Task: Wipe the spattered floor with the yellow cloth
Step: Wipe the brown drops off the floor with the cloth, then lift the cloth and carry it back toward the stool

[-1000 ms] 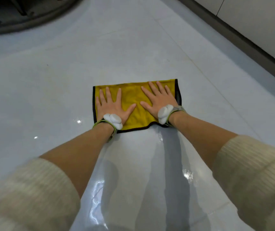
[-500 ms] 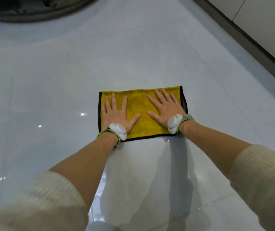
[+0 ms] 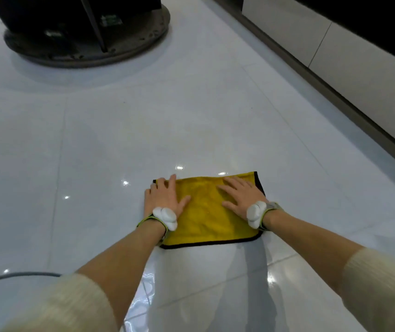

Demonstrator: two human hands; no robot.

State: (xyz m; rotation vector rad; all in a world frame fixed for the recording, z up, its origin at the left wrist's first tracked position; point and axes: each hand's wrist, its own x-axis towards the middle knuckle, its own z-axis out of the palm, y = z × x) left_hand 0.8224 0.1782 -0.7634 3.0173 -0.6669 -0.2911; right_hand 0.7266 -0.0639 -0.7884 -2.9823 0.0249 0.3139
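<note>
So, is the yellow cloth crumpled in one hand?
No, the yellow cloth lies flat on the tiled floor under the left hand and right hand, fingers straight.

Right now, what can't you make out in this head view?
The floor under the yellow cloth: covered by it, the left hand and the right hand.
Spatter there: too faint amid glare.
Dark round base: cut off by the top edge.
Grey cable: runs off the left edge.

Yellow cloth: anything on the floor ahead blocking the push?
Nothing visible. Left hand and right hand press flat on the yellow cloth; the floor ahead shows no object before the far round base. Grey cable lies nearer, left.
</note>
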